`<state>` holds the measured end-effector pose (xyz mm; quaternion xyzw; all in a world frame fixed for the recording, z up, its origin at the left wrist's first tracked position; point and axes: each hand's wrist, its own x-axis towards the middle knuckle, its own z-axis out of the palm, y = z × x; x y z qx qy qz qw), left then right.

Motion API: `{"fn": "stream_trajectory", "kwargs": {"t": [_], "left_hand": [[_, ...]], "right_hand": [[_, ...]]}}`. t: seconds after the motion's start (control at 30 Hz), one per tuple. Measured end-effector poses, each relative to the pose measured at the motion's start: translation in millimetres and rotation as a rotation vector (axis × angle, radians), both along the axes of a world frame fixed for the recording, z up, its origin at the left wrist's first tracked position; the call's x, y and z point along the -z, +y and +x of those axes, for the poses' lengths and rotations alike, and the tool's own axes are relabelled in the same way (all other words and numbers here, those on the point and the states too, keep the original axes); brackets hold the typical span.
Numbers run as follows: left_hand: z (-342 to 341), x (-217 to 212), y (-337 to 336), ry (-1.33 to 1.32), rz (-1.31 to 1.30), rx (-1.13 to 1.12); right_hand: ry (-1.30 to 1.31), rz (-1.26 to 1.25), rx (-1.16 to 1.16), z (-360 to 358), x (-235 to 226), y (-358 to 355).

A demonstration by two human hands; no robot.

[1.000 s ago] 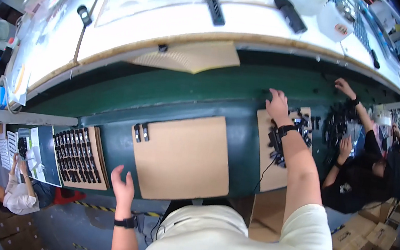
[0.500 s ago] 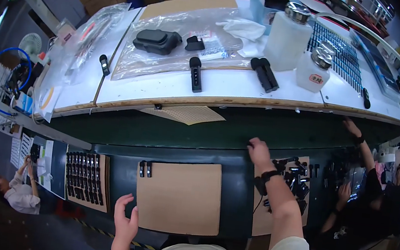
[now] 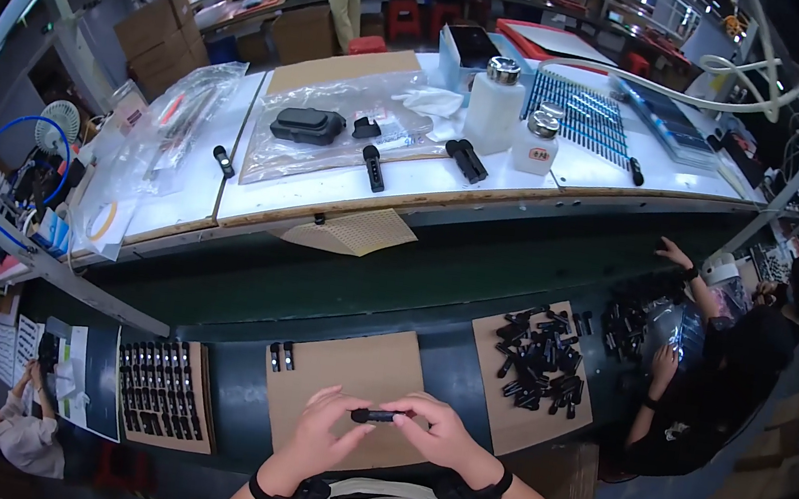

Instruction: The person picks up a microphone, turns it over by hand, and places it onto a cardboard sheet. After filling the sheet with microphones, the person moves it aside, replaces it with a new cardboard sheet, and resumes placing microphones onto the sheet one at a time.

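Over the middle cardboard sheet (image 3: 345, 354), a small black microphone (image 3: 377, 416) lies crosswise between my two hands. My left hand (image 3: 323, 431) pinches its left end between thumb and fingers. At its right end, the fingers of my right hand (image 3: 439, 434) are closed on it. Two similar small microphones (image 3: 281, 356) stand side by side at that sheet's far left corner. A loose heap of black microphones (image 3: 541, 359) covers the cardboard to the right. Tidy rows of them (image 3: 162, 385) fill another sheet on the left.
Beyond the dark green belt, a white bench (image 3: 266, 187) carries a black case (image 3: 307, 125), clear dispenser bottles (image 3: 494, 106) and plastic sheeting. A co-worker in black (image 3: 714, 392) works at the right; another person in white (image 3: 31, 438) is at the left.
My right hand has come back from over the belt beside the right-hand heap to the middle. My left hand has moved right to meet it, and a microphone is now held between them.
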<state>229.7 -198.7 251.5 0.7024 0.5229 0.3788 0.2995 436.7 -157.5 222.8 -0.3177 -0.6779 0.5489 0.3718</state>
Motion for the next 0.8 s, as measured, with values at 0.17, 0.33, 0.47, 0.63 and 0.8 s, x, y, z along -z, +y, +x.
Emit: {"fn": "stream_trajectory", "kwargs": {"t": [0.17,0.33,0.47,0.63,0.8], "left_hand": [[-1.2,-4.7,-2.0,-0.078,0.128,-0.003],[-13.8,-10.7,-13.8,-0.129,0.185,-0.012],[-20.0,-11.7,-19.4,-0.126,0.225,0.013],[-24.2,-15.4,-34.4,-0.136,0.251,0.02],[-18.4,-22.1,-51.2,-0.132,0.269,-0.035]], "right_hand": [[-0.013,0.134,0.055,-8.2,-26.3,-5.5],[-0.069,0.316,0.042,-21.3,-39.6,-12.7],[-0.08,0.402,0.029,-26.7,-47.3,-16.4],[-0.087,0.454,-0.039,-30.0,-55.4,-25.2],[-0.041,0.424,-0.051,-30.2,-58.0,-35.4]]}}
